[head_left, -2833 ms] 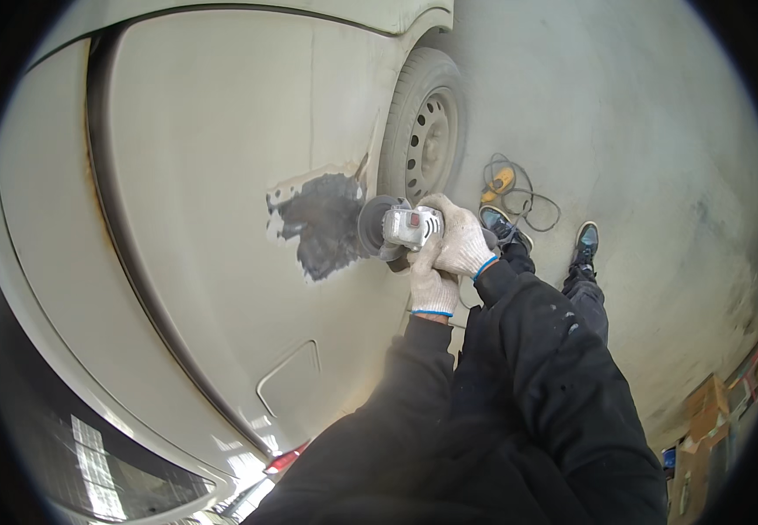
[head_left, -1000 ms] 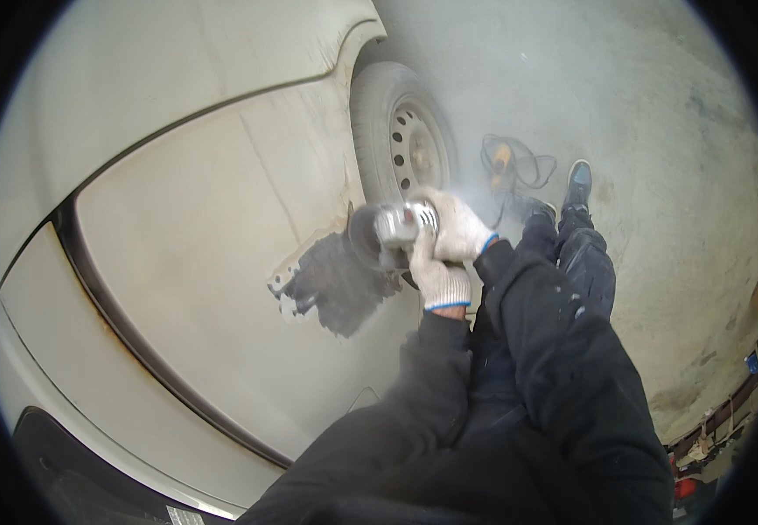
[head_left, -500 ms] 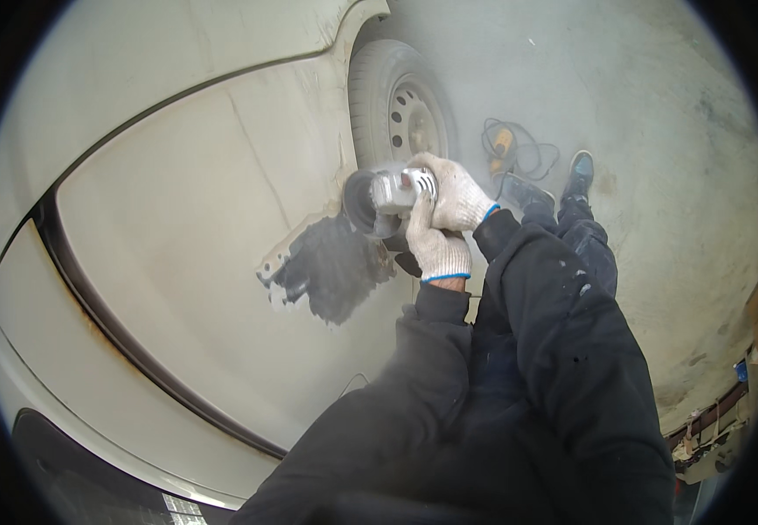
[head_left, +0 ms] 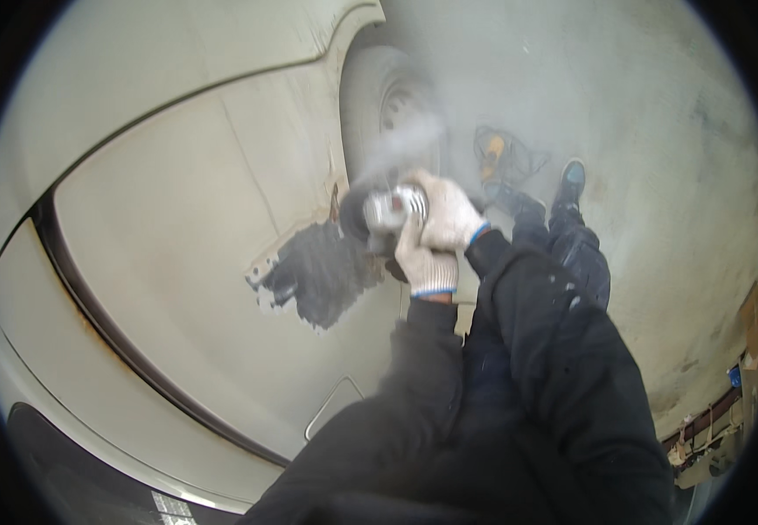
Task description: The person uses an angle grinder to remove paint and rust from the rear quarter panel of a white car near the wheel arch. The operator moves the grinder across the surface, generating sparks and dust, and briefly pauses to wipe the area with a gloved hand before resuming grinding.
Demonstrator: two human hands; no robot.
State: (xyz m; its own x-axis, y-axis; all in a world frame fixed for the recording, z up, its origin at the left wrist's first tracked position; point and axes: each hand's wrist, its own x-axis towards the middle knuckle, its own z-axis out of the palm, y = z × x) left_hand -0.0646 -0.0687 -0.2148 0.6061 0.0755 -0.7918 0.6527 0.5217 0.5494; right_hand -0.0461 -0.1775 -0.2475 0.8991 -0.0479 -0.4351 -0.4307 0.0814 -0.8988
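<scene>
An angle grinder with a silvery head and a dark round disc is gripped in both my hands. My right hand, in a white knit glove with a blue cuff, wraps round its body. Just below, my left hand, gloved alike, closes on it too. The disc meets the edge of the van-like vehicle's pale body panel beside the wheel arch. A dark grey stripped patch with ragged edges lies left of the disc. White dust streams up across the wheel and blurs it.
On the dusty floor, a yellow corded tool lies with its dark cable coiled around it. My feet, in dark shoes, stand to its right. Cardboard and clutter line the right edge. A thin wire loop shows by my left sleeve.
Both hands and the grinder have shifted slightly left and down in the picture. The dust has thickened, with a bright plume now crossing the wheel. The view has also shifted a little.
</scene>
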